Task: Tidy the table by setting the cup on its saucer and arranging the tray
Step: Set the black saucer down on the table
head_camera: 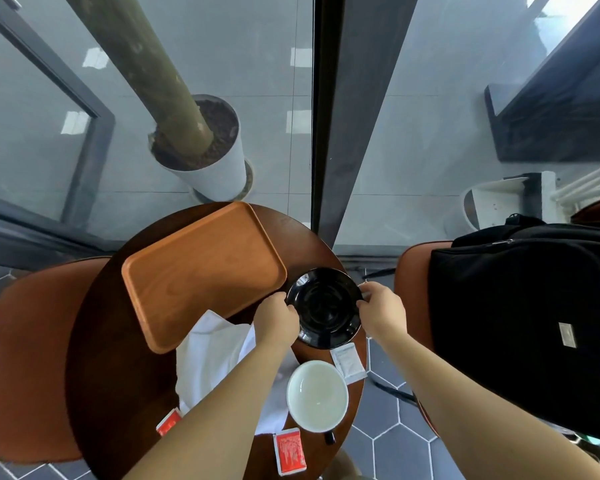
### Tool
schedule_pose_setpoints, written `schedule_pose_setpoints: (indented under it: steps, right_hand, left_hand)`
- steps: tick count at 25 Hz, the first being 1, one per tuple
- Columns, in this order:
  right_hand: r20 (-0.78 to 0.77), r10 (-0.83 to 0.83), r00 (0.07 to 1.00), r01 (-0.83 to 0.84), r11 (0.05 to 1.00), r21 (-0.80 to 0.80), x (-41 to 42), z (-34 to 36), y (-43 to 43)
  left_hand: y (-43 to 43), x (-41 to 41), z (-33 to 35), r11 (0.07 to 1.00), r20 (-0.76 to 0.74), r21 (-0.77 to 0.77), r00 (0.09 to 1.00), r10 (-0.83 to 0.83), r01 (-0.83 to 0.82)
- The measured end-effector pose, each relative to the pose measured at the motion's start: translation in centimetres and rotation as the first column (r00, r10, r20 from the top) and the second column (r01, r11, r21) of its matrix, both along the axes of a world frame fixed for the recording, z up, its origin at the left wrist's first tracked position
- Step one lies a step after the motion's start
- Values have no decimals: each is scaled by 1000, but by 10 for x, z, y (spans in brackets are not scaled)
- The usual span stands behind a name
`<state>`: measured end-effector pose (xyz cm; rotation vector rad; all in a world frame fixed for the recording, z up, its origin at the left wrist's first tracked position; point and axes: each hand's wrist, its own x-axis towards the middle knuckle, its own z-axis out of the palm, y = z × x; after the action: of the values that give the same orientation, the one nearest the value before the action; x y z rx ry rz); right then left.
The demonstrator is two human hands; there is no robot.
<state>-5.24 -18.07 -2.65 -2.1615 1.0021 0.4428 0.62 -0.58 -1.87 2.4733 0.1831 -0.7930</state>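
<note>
Both hands are on the black saucer (324, 306), one at each side of its rim: the left hand (278, 318) pinches the left edge and the right hand (381, 311) pinches the right edge, fingers closed on the rim. The saucer sits at the right side of the round dark table (118, 375), just beside the near right corner of the wooden tray (201, 271); whether it is resting on the table or lifted slightly I cannot tell

The white cup (317, 395) stands apart from the saucer, nearer the person, on the near right part of the table, upright and apparently empty, with its dark handle pointing toward the near edge. So the main step, setting the cup on its saucer, is not yet done

The tray lies at an angle across the far left of the table and carries nothing. A white napkin (212, 362) lies loose under the left forearm, touching the tray's near edge. A white sachet (349, 362) lies between saucer and cup, and two red sachets (289, 451) (168, 422) lie at the near edge of the table

By my judgement the task is at an early stage: the saucer is only being positioned, the cup must then go onto it, and the tray has yet to be straightened and probably loaded with the loose things
</note>
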Motion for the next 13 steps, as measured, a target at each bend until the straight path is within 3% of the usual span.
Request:
schedule_pose_setpoints:
  steps: [3, 6, 13]
  right_hand:
    - [56, -42, 998, 42, 999, 15, -2, 8, -5]
    - [113, -63, 992, 58, 997, 47, -3, 20, -5]
    - [247, -166, 955, 121, 975, 189, 0, 60, 28]
  left_hand:
    - [8, 0, 4, 978, -15, -159, 991, 136, -136]
    - [18, 1, 16, 900, -111, -300, 948, 298, -317]
    - [62, 0, 49, 840, -79, -422, 937, 341, -341]
